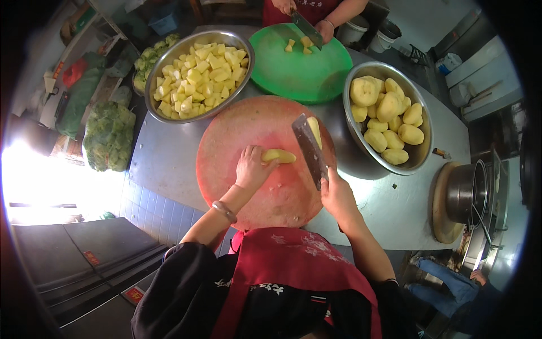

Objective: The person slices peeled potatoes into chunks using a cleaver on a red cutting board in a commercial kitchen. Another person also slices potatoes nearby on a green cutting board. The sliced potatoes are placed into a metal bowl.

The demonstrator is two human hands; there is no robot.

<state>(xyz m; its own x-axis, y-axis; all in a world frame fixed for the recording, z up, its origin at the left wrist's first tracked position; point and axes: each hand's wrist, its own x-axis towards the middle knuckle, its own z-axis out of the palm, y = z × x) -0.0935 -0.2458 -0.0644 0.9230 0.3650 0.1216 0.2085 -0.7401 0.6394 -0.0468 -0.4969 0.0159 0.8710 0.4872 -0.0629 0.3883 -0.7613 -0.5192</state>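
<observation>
My left hand grips a long peeled potato piece on the round reddish cutting board. To its right, my right hand is closed around the handle of a Chinese cleaver. The wide blade is tilted, its far end pointing away from me. Another pale potato piece lies along the blade's right side; whether it sticks to the steel or rests on the board I cannot tell.
A steel bowl of cut potato chunks stands far left, another with whole peeled potatoes at right. Across the table, a co-worker's hand is beside a cleaver over a green board. A steel pot stands at far right.
</observation>
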